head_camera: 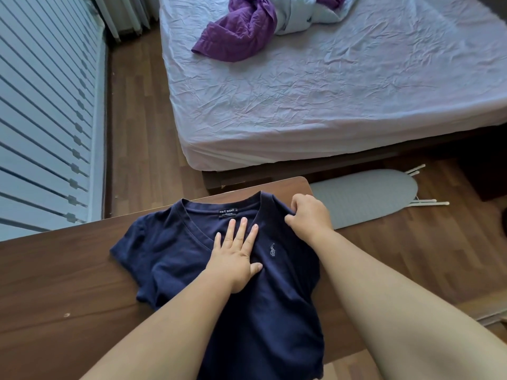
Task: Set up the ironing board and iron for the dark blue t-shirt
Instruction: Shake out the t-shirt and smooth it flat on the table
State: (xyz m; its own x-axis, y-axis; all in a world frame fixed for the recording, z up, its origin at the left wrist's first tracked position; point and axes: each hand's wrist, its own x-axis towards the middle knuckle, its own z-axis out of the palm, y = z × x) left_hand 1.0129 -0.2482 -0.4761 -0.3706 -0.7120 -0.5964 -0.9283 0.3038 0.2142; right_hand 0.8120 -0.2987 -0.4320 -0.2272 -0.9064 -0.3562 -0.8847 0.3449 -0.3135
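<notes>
While my left hand [237, 259] lies flat on the chest of the dark blue t-shirt [247, 297], its fingers [241, 231] are spread wide and straight, holding nothing, only pressing the cloth down just below the V-neck. My right hand [310, 215] is at the shirt's shoulder, by the far right corner of the worktop [68, 283], and its fingers are curled in and pinching a fold of the fabric there. The t-shirt lies face up on the dark wooden worktop, collar away from me, with a black neck label [228, 212] showing inside the collar and a small pale embroidered logo [272, 249] on the chest, just right of my left hand. Its hem hangs over the near edge of the worktop. The ironing board [370, 198], with a grey cover, lies flat on the wooden floor [142, 119] beyond the worktop's right end, its white legs [428, 202] poking out at the far end, close beside the bed [329, 91]. The bed carries a wrinkled pale sheet, and a purple blanket [241, 31] is bunched near its far side. I see no iron anywhere in view
</notes>
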